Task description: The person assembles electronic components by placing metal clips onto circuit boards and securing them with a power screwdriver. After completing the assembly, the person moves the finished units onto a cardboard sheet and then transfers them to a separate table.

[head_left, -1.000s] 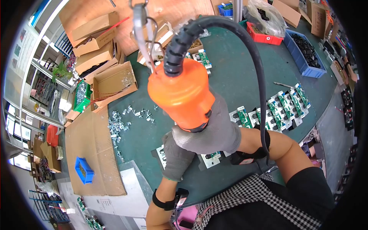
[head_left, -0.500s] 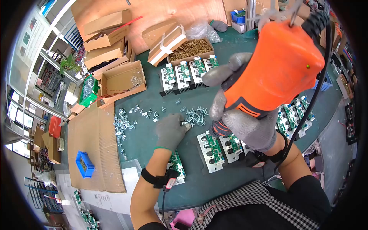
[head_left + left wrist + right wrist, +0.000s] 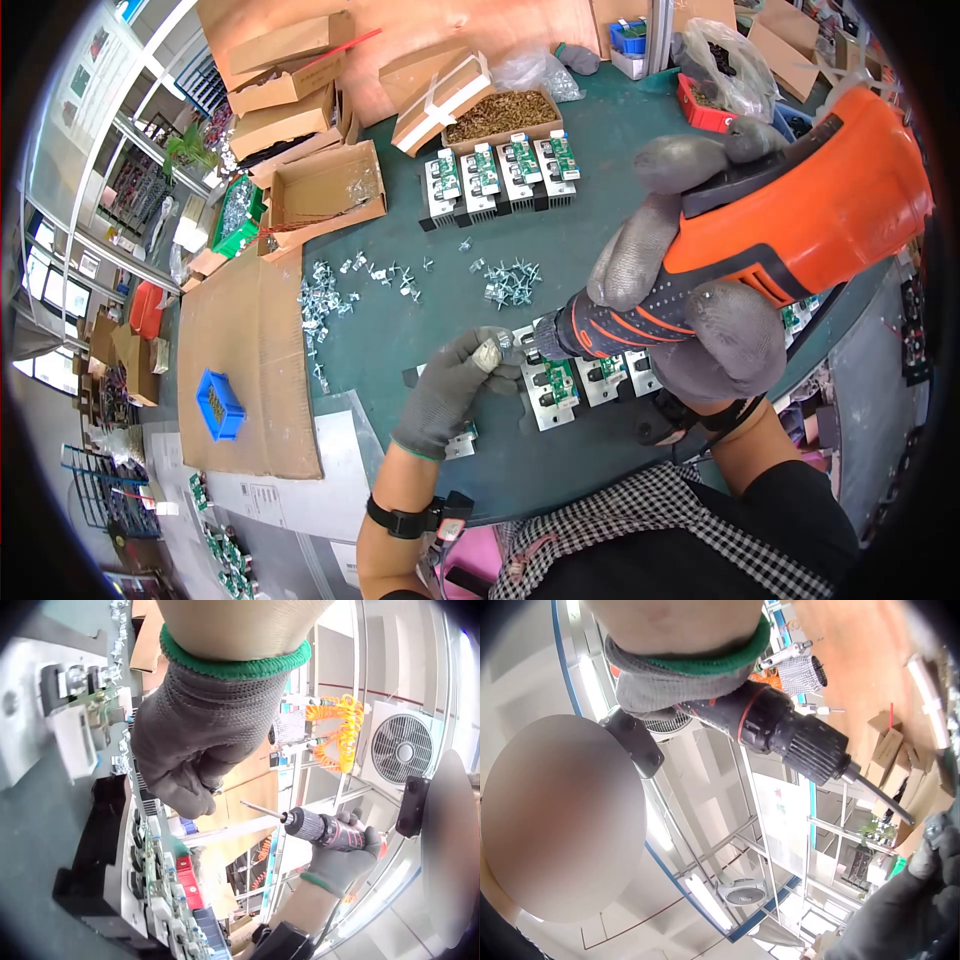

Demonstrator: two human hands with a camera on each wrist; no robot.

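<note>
The gloved right hand (image 3: 700, 300) grips an orange and black power screwdriver (image 3: 800, 230), which lies tilted with its chuck to the left. Its bare metal bit (image 3: 885, 796) points toward the left hand in the right wrist view. The gloved left hand (image 3: 452, 385) pinches a small metal piece (image 3: 504, 341) between thumb and fingers, beside the chuck. Just right of that hand lies a heatsink with a green circuit board (image 3: 555, 385), with similar ones (image 3: 605, 375) alongside. Another board, partly hidden, is under the left hand.
Loose metal pieces (image 3: 513, 284) lie mid-table, with a larger pile (image 3: 322, 300) further left. Behind stand several heatsinks with boards (image 3: 480, 175) and a carton of brass-coloured parts (image 3: 500, 118). A cardboard sheet (image 3: 250, 350) holds a blue bin (image 3: 232, 424). A red bin (image 3: 700, 112) stands at back right.
The left hand has moved from the loose pieces toward the front boards, carrying a small piece. The screwdriver has swung from upright to a flatter tilt and moved right.
</note>
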